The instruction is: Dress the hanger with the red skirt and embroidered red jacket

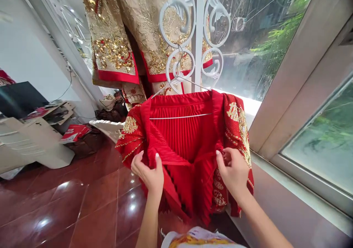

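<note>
Garment of red pleated cloth with gold-embroidered sides (182, 137): hung by a thin wire hanger (180, 116) below a white scrolled metal rack (198, 31). Right hand (234, 170): grip appears pinched on the cloth edge. Left hand (149, 172): thumb and fingers spread at the opposite edge; cannot tell whether cloth is caught. Handling, judged: pleats soft, limp, perhaps slippery; embroidered sides stiffer, heavier, thread easily snagged. Best hold: plain edges, clear of goldwork.
</note>
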Available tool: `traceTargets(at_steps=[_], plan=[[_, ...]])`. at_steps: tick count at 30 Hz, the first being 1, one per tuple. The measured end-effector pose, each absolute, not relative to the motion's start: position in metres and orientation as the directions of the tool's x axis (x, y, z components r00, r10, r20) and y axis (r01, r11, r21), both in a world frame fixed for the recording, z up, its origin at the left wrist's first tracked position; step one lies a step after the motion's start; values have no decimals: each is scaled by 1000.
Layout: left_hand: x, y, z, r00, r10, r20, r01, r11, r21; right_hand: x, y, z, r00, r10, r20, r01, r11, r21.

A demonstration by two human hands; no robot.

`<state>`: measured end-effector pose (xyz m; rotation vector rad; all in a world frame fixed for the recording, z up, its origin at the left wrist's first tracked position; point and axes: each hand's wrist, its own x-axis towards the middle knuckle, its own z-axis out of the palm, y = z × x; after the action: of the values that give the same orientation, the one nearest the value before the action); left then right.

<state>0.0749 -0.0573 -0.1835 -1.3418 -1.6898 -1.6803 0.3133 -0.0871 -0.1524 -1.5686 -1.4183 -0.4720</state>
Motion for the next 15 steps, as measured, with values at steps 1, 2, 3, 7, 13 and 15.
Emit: traceTargets(at_steps=[1, 2, 3, 7, 13, 15], plan=[[68, -61, -200, -499, 421, 758, 781, -161, 603, 310, -85, -161, 291, 679, 674, 893, 60, -445], [63, -64, -214, -512, 512, 689, 740, -143, 657, 308, -82, -167, 320, 770, 551, 869, -6, -495], [60, -66, -223, -510, 593, 623, 702, -131, 700, 306, -77, -172, 346, 819, 458, 848, -65, -525], [58, -70, -220, -453, 740, 498, 647, -113, 755, 309, -63, -171, 388, 785, 484, 819, -52, -572], [38, -83, -176, -491, 618, 614, 697, -144, 703, 309, -75, -158, 340, 788, 513, 835, -2, -550], [32, -89, -179, -522, 612, 594, 671, -136, 729, 309, -88, -159, 400, 783, 477, 836, -98, -540]])
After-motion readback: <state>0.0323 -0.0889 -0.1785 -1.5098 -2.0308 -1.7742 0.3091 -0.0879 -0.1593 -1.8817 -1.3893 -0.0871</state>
